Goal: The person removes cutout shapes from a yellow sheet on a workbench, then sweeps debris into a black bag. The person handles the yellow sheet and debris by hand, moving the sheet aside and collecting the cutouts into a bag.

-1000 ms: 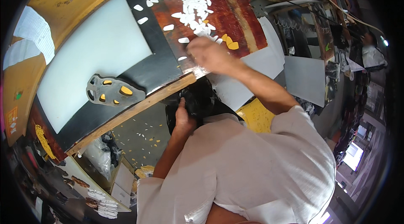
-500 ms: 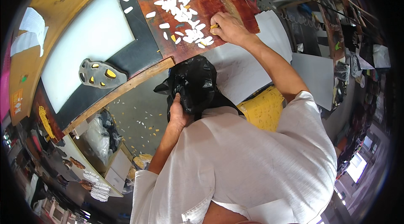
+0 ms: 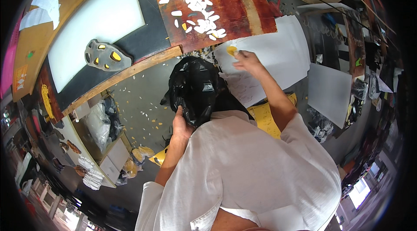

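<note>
A black plastic bag (image 3: 191,87) is held by its near rim in my left hand (image 3: 181,124), thumb on the inside of the rim, its mouth gaping upward. My other fingers are hidden behind the plastic. Over the white sheets, to the right of the bag, my right hand (image 3: 248,62) pinches a small flat yellow piece (image 3: 231,50) at its fingertips. Many small white oblong pieces (image 3: 207,23), with a few yellow ones among them, lie strewn on the red-brown board (image 3: 234,3) beyond both hands.
A grey cutting die (image 3: 106,55) with yellow inserts rests at the left, by a white slab (image 3: 97,27) and a wooden edge strip (image 3: 126,79). Large white sheets (image 3: 278,53) are stacked at right. Yellow perforated sheet (image 3: 266,120) sits below them. Scraps dot the grey floor (image 3: 143,96).
My right hand has come off the board toward me and the bag, carrying the yellow piece. The bag's mouth has spread wider in my left hand. The view has shifted slightly.
</note>
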`<act>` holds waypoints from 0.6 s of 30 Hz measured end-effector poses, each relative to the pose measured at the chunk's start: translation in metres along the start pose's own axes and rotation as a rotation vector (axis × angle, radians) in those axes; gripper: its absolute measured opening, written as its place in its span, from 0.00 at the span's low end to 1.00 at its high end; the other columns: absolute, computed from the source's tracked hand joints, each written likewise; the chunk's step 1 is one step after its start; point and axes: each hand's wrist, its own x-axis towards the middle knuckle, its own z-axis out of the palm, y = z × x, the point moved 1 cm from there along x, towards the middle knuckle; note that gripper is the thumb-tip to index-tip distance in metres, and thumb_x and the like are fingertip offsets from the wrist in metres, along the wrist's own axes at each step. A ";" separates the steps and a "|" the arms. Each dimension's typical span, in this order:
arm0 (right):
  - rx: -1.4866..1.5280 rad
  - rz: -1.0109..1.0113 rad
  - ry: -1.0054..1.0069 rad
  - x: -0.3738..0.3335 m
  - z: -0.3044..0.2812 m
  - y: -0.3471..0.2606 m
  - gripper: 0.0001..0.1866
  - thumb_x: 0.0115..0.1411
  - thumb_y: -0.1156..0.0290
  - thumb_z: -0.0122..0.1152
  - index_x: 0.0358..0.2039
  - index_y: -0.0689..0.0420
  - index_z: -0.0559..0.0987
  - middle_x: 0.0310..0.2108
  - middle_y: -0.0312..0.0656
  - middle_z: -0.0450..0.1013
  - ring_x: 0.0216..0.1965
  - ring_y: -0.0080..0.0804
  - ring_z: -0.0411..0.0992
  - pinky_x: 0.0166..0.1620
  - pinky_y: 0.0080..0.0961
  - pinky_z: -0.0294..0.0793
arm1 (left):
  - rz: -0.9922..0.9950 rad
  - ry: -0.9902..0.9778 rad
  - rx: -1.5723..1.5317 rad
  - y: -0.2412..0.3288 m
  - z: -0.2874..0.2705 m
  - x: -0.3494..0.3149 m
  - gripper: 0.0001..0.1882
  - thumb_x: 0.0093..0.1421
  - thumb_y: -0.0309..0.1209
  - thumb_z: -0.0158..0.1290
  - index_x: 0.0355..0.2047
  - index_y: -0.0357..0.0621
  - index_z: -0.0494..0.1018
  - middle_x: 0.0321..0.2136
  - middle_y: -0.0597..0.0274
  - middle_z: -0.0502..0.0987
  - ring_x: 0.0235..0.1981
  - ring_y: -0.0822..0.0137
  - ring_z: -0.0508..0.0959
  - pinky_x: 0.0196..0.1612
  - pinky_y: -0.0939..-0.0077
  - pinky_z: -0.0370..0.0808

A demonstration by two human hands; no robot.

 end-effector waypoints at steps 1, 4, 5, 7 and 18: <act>-0.327 -0.077 0.075 0.002 0.005 -0.006 0.17 0.68 0.59 0.67 0.47 0.62 0.85 0.38 0.44 0.83 0.36 0.27 0.81 0.38 0.27 0.81 | 0.001 0.001 0.022 -0.001 0.001 0.002 0.29 0.77 0.51 0.40 0.67 0.45 0.69 0.63 0.54 0.76 0.64 0.48 0.75 0.69 0.43 0.69; 0.246 0.074 -0.263 0.001 -0.004 -0.043 0.16 0.69 0.60 0.66 0.44 0.62 0.85 0.38 0.44 0.82 0.35 0.25 0.80 0.39 0.26 0.80 | 0.013 -0.002 0.011 0.003 0.004 0.006 0.29 0.78 0.51 0.40 0.66 0.45 0.70 0.63 0.55 0.76 0.63 0.49 0.75 0.68 0.43 0.70; 0.094 -0.209 -0.085 0.002 -0.014 -0.065 0.13 0.67 0.63 0.67 0.41 0.60 0.84 0.39 0.45 0.82 0.36 0.32 0.81 0.41 0.31 0.79 | 0.006 -0.010 0.028 0.006 0.006 0.007 0.29 0.78 0.51 0.40 0.67 0.45 0.70 0.63 0.55 0.76 0.63 0.49 0.75 0.69 0.42 0.69; 0.020 -0.338 0.096 0.013 -0.016 -0.108 0.11 0.65 0.65 0.68 0.40 0.59 0.84 0.37 0.45 0.81 0.35 0.37 0.81 0.41 0.34 0.79 | -0.013 0.000 0.034 0.014 0.012 0.009 0.29 0.78 0.50 0.40 0.68 0.45 0.69 0.64 0.55 0.75 0.64 0.49 0.74 0.69 0.42 0.69; 0.040 -0.306 0.145 0.051 -0.012 -0.126 0.09 0.65 0.71 0.66 0.44 0.59 0.86 0.39 0.47 0.80 0.38 0.43 0.80 0.44 0.34 0.78 | -0.082 -0.024 0.015 0.050 0.016 0.019 0.31 0.77 0.53 0.41 0.69 0.43 0.67 0.66 0.52 0.73 0.65 0.48 0.72 0.69 0.44 0.68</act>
